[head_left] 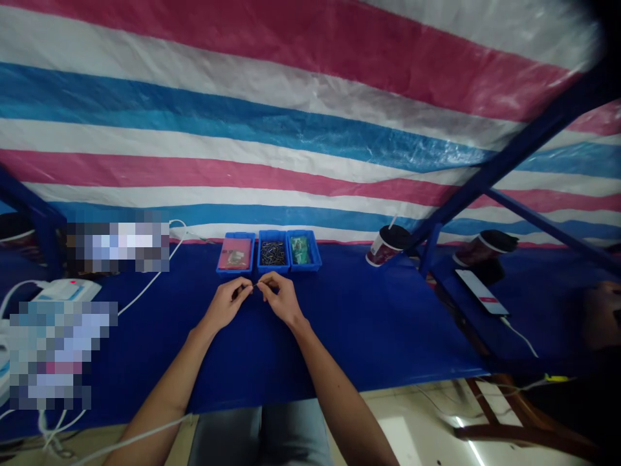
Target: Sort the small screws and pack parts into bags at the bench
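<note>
Bins (274, 268) on blue tabletop (359, 330), striped sheeting (291, 145) behind

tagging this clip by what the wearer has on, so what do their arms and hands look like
The left hand and right hand are bare, with no gloves and no rings that I can make out. Both forearms are uncovered: no sleeves, watch or bracelet in view. Fingernail details are too small to tell.

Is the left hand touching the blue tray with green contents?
Apart. The head view shows the left hand and the blue tray with green contents well separated, the right hand and middle tray lying between them.
</note>
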Available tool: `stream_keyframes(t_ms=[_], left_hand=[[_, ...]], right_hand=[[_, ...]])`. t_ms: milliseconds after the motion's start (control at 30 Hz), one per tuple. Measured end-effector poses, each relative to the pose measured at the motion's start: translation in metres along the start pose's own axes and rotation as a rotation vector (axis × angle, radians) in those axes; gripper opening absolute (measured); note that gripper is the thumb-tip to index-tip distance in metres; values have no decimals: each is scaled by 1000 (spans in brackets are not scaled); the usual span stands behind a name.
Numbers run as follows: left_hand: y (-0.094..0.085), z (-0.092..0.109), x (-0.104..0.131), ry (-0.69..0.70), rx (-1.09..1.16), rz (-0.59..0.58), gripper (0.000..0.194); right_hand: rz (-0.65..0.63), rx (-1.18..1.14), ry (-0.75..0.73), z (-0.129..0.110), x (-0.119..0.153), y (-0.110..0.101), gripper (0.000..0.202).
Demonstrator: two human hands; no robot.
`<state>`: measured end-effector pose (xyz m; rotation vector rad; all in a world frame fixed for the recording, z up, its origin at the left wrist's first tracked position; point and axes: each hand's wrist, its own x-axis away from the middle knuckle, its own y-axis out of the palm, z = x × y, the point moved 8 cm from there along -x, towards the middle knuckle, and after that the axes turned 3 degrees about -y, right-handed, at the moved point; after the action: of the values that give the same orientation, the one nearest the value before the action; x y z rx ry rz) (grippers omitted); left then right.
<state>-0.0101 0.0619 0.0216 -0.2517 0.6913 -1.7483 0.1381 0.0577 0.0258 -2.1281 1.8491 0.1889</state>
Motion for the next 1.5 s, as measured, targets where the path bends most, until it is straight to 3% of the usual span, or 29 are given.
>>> stream_keyframes(t_ms=[200,533,833,1067,1167,1333,1500], left_hand=[[11,9,1,21,-7,-112,31],[7,1,0,12,11,-85,34],[5,2,-1,18,5,-50,36],[9,7,1,54,-44,-62,33],[9,5,1,42,-49,-70,34],[7,5,0,37,-27,-69,33],[8,5,0,27,-49,-67,32]], right_hand=[[-65,19,-7,-1,2,2,12],[-162,251,-114,-12,5,7,11],[-132,433,-186,-10,6,12,15],[-82,583,-86,5,6,10,36],[-89,530,-94,-1,6,9,38],[-111,404,-155,-14,7,8,17],[-82,413,-156,-5,6,7,17]])
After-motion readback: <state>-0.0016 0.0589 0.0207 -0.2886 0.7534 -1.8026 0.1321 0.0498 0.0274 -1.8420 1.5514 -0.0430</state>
